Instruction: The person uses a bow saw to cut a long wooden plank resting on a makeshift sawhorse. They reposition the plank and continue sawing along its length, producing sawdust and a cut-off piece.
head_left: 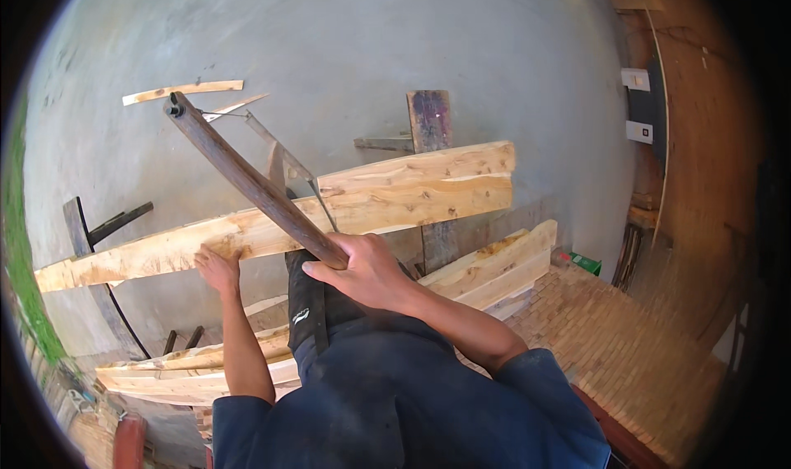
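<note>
My right hand (367,267) is closed around the near end of a dark wooden bar of a frame saw (239,176). The bar slants away to the far left, where a bolt shows at its tip. The saw's thin metal blade (284,156) crosses a long pale plank (181,242) near its middle. Right of the blade, a lengthwise line divides the plank from a far strip (412,166). My left hand (218,267) grips the plank's near edge, left of the saw; its fingertips are partly hidden.
Dark wooden stands support the plank at the left (77,226) and right (430,123). Thin offcuts (183,91) lie on the grey floor beyond. More boards (494,263) are stacked close to me. Stacked small wooden blocks (610,337) and a green box (586,264) are at the right.
</note>
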The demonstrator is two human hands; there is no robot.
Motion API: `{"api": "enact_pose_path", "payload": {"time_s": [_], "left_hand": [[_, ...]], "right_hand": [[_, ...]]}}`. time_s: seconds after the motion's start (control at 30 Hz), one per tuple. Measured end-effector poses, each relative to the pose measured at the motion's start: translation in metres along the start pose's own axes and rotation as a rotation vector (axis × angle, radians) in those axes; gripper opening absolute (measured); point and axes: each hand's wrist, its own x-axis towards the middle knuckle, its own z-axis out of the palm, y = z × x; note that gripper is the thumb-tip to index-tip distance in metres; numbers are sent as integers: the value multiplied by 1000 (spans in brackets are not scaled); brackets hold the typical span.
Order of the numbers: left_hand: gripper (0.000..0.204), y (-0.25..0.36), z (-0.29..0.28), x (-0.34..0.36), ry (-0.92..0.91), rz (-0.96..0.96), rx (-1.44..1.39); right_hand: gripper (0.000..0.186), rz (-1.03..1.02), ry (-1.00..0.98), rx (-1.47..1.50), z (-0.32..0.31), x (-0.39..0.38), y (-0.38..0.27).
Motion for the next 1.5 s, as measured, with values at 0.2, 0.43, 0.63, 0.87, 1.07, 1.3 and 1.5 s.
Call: {"api": "enact_pose_path", "payload": {"time_s": [0.2, 0.43, 0.63, 0.87, 1.07, 1.3, 1.5], "left_hand": [[142, 0, 12, 16, -168, -56, -17], [142, 9, 2, 20, -146, -81, 33], [142, 5, 2, 17, -122, -52, 7], [140, 13, -12, 17, -128, -89, -40], [136, 14, -11, 16, -94, -44, -11], [131, 9, -14, 12, -90, -69, -13], [127, 12, -23, 12, -70, -85, -58]], "right_hand": [[33, 31, 91, 157, 17, 0, -1], [24, 164, 182, 447, 13, 4, 1], [27, 218, 324, 452, 27, 0, -11], [28, 276, 457, 563, 44, -5, -6], [26, 275, 487, 568, 49, -6, -12], [27, 292, 413, 477, 57, -1, -21], [27, 267, 291, 324, 47, 20, -35]]}}
